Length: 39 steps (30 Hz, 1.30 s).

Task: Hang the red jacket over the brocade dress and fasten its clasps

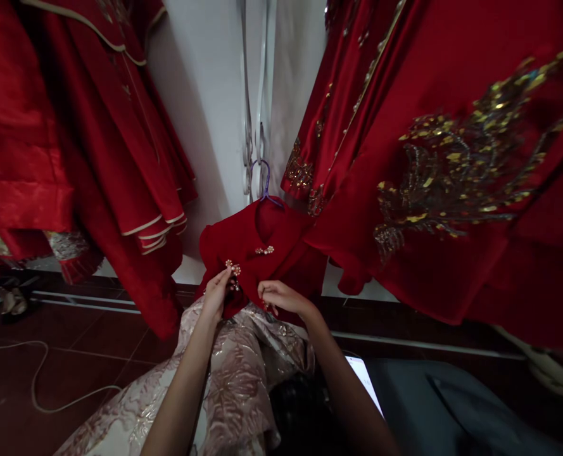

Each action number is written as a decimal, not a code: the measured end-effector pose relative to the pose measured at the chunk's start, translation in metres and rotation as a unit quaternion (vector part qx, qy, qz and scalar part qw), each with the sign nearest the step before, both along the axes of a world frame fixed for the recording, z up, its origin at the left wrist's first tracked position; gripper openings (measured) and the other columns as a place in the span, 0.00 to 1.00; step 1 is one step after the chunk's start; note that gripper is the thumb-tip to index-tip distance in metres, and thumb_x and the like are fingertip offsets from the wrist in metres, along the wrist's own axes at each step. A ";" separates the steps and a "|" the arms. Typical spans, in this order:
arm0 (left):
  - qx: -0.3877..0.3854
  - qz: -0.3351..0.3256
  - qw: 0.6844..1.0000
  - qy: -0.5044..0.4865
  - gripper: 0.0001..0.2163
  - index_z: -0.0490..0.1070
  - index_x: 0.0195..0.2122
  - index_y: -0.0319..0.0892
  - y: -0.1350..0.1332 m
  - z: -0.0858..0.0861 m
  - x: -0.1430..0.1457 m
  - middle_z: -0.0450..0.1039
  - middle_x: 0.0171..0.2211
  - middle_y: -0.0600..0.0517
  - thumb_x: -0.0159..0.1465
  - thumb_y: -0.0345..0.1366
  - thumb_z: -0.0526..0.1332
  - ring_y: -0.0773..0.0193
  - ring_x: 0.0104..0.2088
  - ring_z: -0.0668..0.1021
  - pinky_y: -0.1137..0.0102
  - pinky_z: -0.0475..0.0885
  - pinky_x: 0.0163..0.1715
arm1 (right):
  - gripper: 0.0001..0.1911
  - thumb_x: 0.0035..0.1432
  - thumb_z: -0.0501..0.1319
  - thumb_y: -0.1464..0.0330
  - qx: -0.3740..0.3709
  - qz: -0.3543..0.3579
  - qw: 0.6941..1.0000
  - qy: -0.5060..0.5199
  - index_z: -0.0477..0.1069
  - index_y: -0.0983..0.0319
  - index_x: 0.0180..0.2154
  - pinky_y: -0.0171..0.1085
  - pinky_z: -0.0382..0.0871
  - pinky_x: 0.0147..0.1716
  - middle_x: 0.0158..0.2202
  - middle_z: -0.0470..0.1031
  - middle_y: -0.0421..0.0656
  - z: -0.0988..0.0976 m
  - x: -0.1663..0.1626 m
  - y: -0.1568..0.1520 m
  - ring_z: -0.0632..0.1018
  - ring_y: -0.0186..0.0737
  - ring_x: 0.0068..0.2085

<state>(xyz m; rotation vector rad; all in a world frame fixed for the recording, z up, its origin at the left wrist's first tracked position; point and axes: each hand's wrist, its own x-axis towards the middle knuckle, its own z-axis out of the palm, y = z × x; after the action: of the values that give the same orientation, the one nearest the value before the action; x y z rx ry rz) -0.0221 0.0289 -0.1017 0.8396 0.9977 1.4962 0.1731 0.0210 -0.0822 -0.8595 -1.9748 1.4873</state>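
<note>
A small red garment (227,234) hangs in the middle on a purple hanger (267,180), with pale beaded ornaments on its front. My left hand (216,294) is closed in a pinch on a beaded flower ornament (234,268) at the garment's left side. Above and between my hands sits another beaded ornament (265,251), flat on the cloth. My right hand (284,296) has its fingers curled against the lower front of the garment; what they hold is too small to tell. Pink and white brocade cloth (243,354) lies beneath, below both hands.
Red garments (114,139) hang at the left, and a red dress with gold sequins (456,158) at the right. A white metal rack (261,82) stands against the wall. A lit phone (364,383) lies by a grey surface (418,405). A white cable (37,380) and shoes (12,299) are on the tiled floor.
</note>
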 end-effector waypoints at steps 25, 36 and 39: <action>0.148 0.016 0.935 0.321 0.18 0.69 0.18 0.39 0.002 0.027 0.015 0.63 0.15 0.56 0.55 0.49 0.59 0.71 0.18 0.66 0.75 0.60 0.21 | 0.02 0.48 0.53 0.73 -0.050 0.065 0.995 -0.065 0.62 0.63 0.28 0.27 0.63 0.17 0.21 0.68 0.34 0.011 0.019 -0.004 0.68 0.27 0.17; 0.344 0.012 0.671 0.657 0.09 0.70 0.40 0.46 0.021 0.081 0.039 0.69 0.38 0.49 0.62 0.40 0.56 0.63 0.38 0.72 0.72 0.67 0.32 | 0.05 0.48 0.55 0.73 -0.089 0.101 0.986 -0.096 0.66 0.65 0.30 0.27 0.63 0.18 0.23 0.70 0.36 0.016 0.028 -0.005 0.70 0.27 0.18; 0.367 0.022 0.596 0.714 0.07 0.69 0.37 0.43 0.026 0.085 0.040 0.67 0.36 0.48 0.62 0.39 0.55 0.61 0.38 0.70 0.71 0.67 0.31 | 0.05 0.47 0.55 0.73 -0.088 0.102 0.986 -0.095 0.66 0.65 0.30 0.26 0.63 0.18 0.23 0.70 0.36 0.017 0.029 -0.006 0.70 0.26 0.18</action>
<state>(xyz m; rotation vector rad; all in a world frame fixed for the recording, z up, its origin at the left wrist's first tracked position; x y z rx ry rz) 0.0182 0.0553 -0.0167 2.9027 1.4198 0.9858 0.2019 0.0148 -0.0656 -0.9245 -2.1471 1.7776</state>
